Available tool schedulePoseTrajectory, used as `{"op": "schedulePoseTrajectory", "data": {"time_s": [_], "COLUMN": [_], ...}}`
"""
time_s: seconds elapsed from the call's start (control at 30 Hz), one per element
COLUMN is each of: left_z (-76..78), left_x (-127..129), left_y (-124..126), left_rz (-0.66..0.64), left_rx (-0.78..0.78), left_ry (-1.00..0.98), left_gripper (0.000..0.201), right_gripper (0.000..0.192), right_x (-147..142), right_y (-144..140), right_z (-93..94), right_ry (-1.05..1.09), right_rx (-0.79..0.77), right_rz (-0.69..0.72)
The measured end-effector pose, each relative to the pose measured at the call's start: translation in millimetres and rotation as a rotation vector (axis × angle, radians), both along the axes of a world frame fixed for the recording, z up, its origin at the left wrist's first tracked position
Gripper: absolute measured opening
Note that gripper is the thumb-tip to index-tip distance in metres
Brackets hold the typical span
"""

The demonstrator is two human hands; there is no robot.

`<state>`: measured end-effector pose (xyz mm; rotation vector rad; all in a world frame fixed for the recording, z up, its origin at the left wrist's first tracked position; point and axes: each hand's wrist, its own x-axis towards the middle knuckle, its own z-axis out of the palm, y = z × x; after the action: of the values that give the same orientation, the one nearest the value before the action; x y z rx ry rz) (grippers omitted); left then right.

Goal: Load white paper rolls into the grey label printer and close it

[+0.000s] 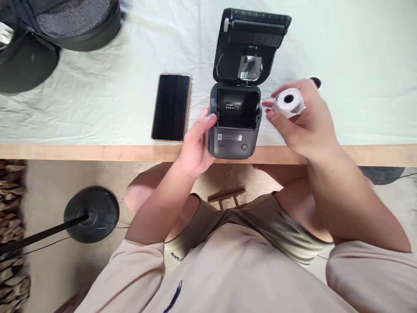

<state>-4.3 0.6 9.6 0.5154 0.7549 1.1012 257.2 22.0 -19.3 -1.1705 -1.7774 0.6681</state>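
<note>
A small dark grey label printer [235, 139] stands at the table's near edge with its lid [250, 45] swung up and back, its paper bay empty. My left hand [197, 145] grips the printer's left side, thumb at the bay's rim. My right hand [304, 121] holds a white paper roll [289, 101] just right of the open bay, a little above the table, its dark core facing me.
A black smartphone [171, 107] lies face up left of the printer on the pale cloth-covered table [97, 95]. A black bag [65, 21] sits at the far left. A small black round object [316, 81] peeks out behind my right hand. Below, a round stand base [91, 214] rests on the floor.
</note>
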Motion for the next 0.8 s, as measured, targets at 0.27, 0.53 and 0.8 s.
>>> {"op": "schedulePoseTrajectory", "data": {"time_s": [0.27, 0.53, 0.8], "left_z": [7.2, 4.5, 5.6], "left_x": [1, 2, 4], "left_y": [-1, -1, 1], "left_rz": [0.007, 0.017, 0.032], "left_rx": [-0.051, -0.038, -0.034], "left_ry": [0.012, 0.077, 0.072], "left_gripper": [0.02, 0.02, 0.018], "right_gripper": [0.055, 0.052, 0.052], "right_x": [1, 52, 55], "right_y": [-7, 9, 39], "right_z": [-2.3, 12.1, -26.0], "right_ry": [-0.247, -0.265, -0.214], "right_rx": [-0.043, 0.178, -0.088], "right_rz": [-0.01, -0.38, -0.364]}}
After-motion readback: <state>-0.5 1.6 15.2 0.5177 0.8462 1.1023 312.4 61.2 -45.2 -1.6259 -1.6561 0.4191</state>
